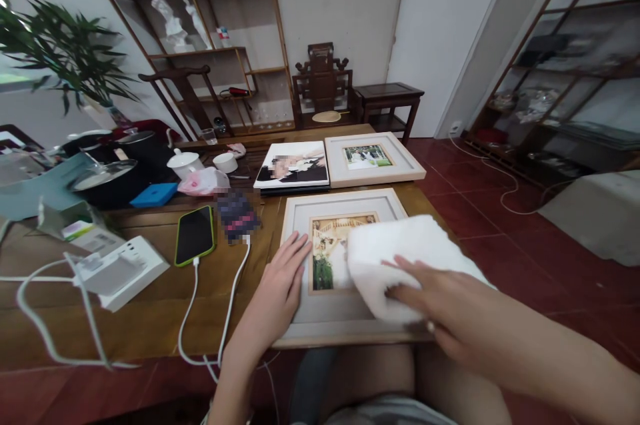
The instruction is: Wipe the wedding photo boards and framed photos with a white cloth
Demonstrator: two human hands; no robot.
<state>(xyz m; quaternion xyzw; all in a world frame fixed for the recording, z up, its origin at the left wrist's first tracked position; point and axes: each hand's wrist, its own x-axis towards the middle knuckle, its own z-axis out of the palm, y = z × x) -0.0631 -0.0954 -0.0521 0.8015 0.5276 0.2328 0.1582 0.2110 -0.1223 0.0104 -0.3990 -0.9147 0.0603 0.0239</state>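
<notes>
A picture frame (345, 198) with a light wooden edge lies flat at the front of the table, a small photo inside its wide mat. My left hand (283, 285) rests flat on the frame's left side, fingers stretched out and holding nothing. In my right hand (435, 298) is a folded white cloth (400, 238), possibly paper towel, pressed over the frame's right part. It hides the right side of the photo and the frame's right edge. Behind lie a second framed photo (407, 161) and a photo album or print (295, 181) with a couple on it.
A charging phone (195, 235), a patterned device (237, 215) on a white cable, and an open white box (130, 271) lie left. Pots (113, 175), a blue box (153, 195) and a white teapot (184, 163) stand farther back. The table's right edge drops to red floor tiles (493, 211).
</notes>
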